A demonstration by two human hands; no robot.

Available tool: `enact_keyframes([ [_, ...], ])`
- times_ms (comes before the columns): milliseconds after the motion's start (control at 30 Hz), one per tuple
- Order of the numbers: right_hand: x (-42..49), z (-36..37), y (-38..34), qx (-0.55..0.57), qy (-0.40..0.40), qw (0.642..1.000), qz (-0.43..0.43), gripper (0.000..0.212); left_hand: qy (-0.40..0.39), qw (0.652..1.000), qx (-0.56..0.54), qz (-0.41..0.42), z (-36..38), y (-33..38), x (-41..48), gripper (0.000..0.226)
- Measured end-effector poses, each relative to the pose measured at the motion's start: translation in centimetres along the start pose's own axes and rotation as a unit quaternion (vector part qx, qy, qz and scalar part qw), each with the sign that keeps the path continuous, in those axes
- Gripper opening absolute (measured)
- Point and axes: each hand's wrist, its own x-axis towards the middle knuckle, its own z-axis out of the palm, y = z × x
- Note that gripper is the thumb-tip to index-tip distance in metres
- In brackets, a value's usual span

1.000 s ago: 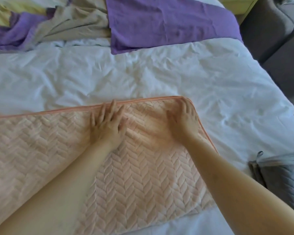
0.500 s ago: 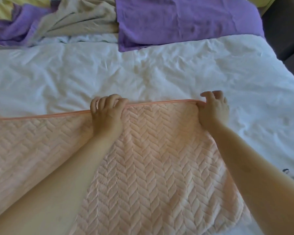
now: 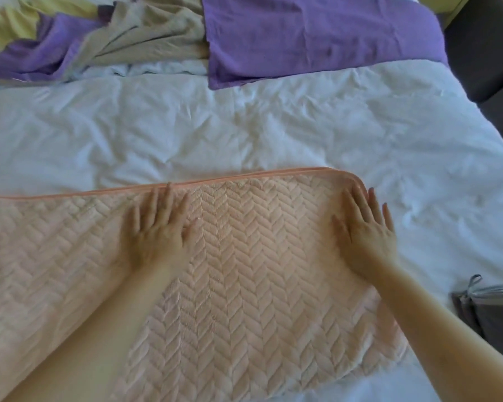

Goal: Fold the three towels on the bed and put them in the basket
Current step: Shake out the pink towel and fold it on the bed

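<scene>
Right now I see both hands lying flat on the peach, herringbone-quilted plush towel [image 3: 259, 271], which is spread on the rumpled white bed sheet [image 3: 244, 126]. The left hand [image 3: 157, 230] has its fingers straight and spread, tips at the piped far edge near the towel's visible middle. The right hand [image 3: 366, 233] is spread the same way at the rounded corner at 3 o'clock, with its outer fingers just over the edge.

The towel's long axis runs from 9 o'clock to 3 o'clock, and its 9 o'clock end is out of view. I judge the next fold goes along that axis, so the right hand, nearest the free end, should carry it toward 9 o'clock while the left hand pins the middle.

The grey fabric basket [image 3: 494, 314] sits at 4 o'clock from the right hand, well apart. The purple towel [image 3: 317, 36] and the crumpled beige towel [image 3: 145, 39] wait at 12 o'clock.
</scene>
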Motion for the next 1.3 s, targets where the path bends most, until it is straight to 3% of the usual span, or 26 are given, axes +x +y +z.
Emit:
enact_keyframes([
  [100, -5.2, -0.3, -3.1, 0.035, 0.03, 0.997, -0.064, 0.062, 0.021, 0.99, -0.063, 0.127, 0.2, 5.1, -4.7, 0.061],
  [167, -9.5, 1.2, -3.6, 0.035, -0.021, 0.994, -0.106, 0.059, 0.014, 0.978, -0.063, 0.199, 1.6, 7.2, -7.8, 0.058],
  [233, -12.3, 2.2, -1.7, 0.008, -0.074, 0.994, -0.083, 0.06, -0.004, 0.98, -0.038, 0.193, 2.9, 6.8, -9.1, 0.059],
  [333, -13.8, 2.5, 2.4, -0.014, -0.064, 0.998, -0.011, 0.062, -0.008, 0.99, -0.002, 0.139, 3.8, 4.7, -9.3, 0.061],
  [433, -15.2, 1.8, 4.4, 0.061, -0.055, 0.988, 0.13, 0.066, -0.039, 0.995, -0.022, 0.089, 3.1, 4.3, -9.6, 0.061],
  [533, -16.4, 0.7, 3.8, 0.253, -0.013, 0.927, 0.278, 0.059, -0.034, 0.989, -0.127, 0.06, 1.4, 6.4, -10.9, 0.068],
  [633, -17.2, -0.3, 2.7, 0.39, -0.069, 0.854, 0.337, 0.038, -0.031, 0.969, -0.242, 0.051, -0.1, 9.4, -11.5, 0.054],
  [700, -17.7, -1.0, 2.1, 0.434, -0.036, 0.832, 0.345, 0.028, -0.048, 0.942, -0.329, 0.052, -1.5, 12.0, -10.8, 0.048],
  [833, -18.9, -2.2, 0.4, 0.407, 0.075, 0.878, 0.24, 0.023, -0.188, 0.833, -0.52, 0.008, -5.5, 17.9, -8.0, 0.05],
  [900, -19.7, -2.4, -0.6, 0.407, 0.089, 0.897, 0.148, 0.03, -0.222, 0.81, -0.543, -0.006, -6.7, 20.6, -6.4, 0.065],
  [1000, -20.7, -2.6, -1.8, 0.425, 0.064, 0.901, 0.058, 0.04, -0.258, 0.815, -0.518, -0.034, -7.7, 23.4, -4.3, 0.104],
  [1067, -21.0, -2.8, -2.6, 0.409, 0.053, 0.911, 0.016, 0.036, -0.249, 0.872, -0.421, -0.027, -7.8, 24.0, -3.4, 0.113],
  [1133, -21.1, -2.9, -3.7, 0.403, 0.043, 0.914, -0.016, 0.032, -0.192, 0.921, -0.34, -0.013, -7.9, 22.5, -2.6, 0.092],
  [1167, -21.0, -3.2, -4.3, 0.406, 0.04, 0.913, -0.025, 0.028, -0.167, 0.922, -0.35, -0.013, -7.9, 21.2, -2.3, 0.079],
  [1300, -20.1, -4.2, -8.3, 0.318, 0.082, 0.94, -0.096, 0.021, -0.136, 0.832, -0.537, -0.026, -8.3, 12.1, -2.3, 0.049],
])
